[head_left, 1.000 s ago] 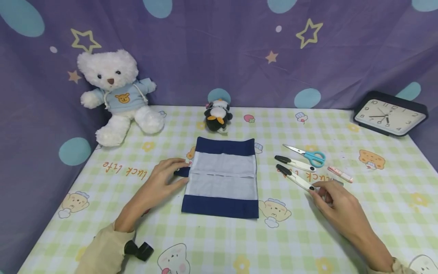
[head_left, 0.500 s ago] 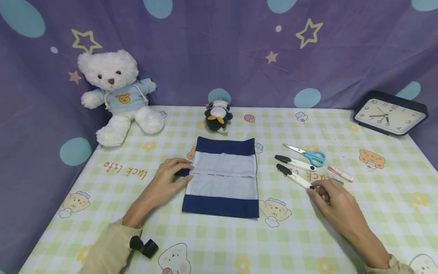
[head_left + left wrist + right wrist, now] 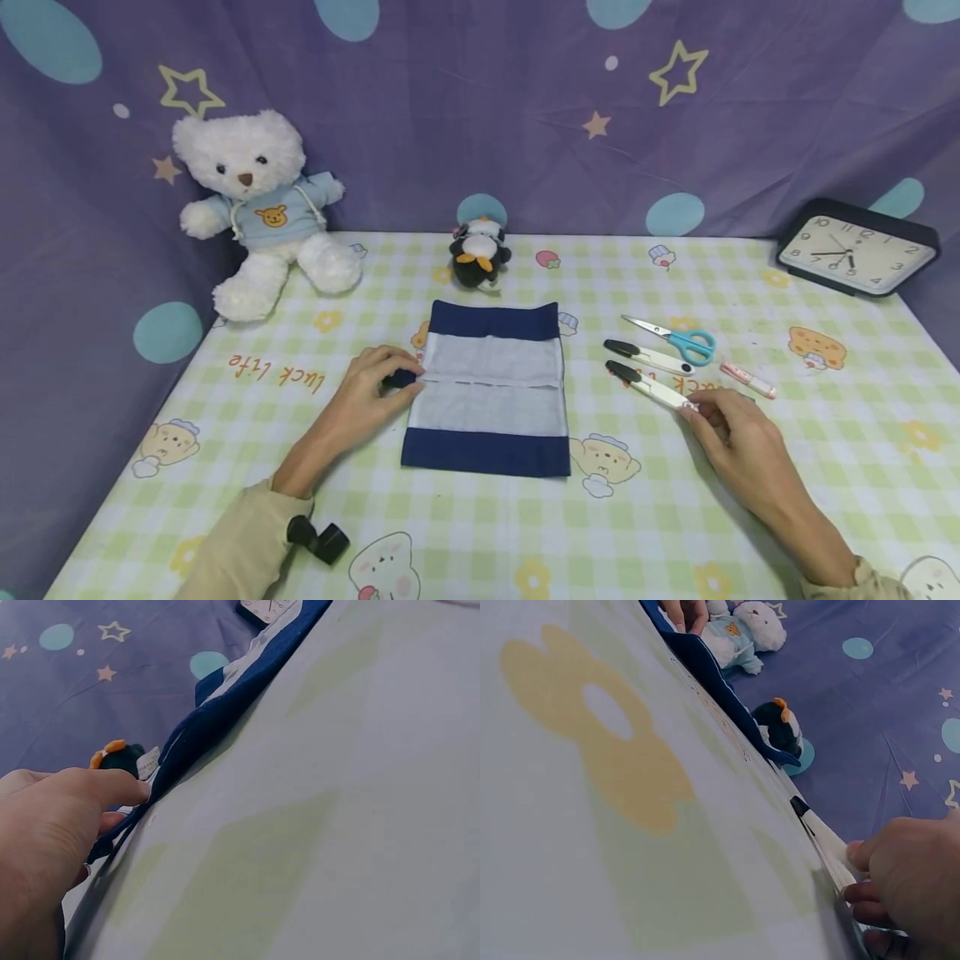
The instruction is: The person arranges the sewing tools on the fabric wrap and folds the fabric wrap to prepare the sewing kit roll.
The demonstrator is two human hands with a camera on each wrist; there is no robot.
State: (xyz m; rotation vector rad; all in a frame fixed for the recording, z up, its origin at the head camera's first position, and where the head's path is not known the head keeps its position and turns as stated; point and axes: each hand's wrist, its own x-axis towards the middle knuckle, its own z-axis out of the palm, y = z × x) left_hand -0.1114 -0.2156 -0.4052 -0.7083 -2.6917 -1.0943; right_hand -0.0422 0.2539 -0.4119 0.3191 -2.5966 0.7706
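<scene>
A cloth case (image 3: pixel 486 408), light grey inside with navy bands along its far and near edges, lies unfolded in mid-table. My left hand (image 3: pixel 375 387) pinches its left edge beside a small navy tab (image 3: pixel 401 379); in the left wrist view, thumb and fingers (image 3: pixel 112 787) meet at the navy edge. On the right, my right hand (image 3: pixel 738 442) pinches the rear end of a white marker pen (image 3: pixel 651 388) with a black cap pointing away to the left. The right wrist view shows this marker low over the tablecloth. A second similar marker (image 3: pixel 648 358) lies just beyond it.
Blue-handled scissors (image 3: pixel 678 340) and a small pink-and-white stick (image 3: pixel 747 380) lie near the markers. Along the back are a white teddy bear (image 3: pixel 273 217), a penguin plush (image 3: pixel 480 254) and a black-framed clock (image 3: pixel 855 250). A checked cloth (image 3: pixel 480 533) covers the table.
My left hand has shifted slightly right onto the case's edge. The right hand's fingertips have closed on the marker's rear end, which has moved slightly.
</scene>
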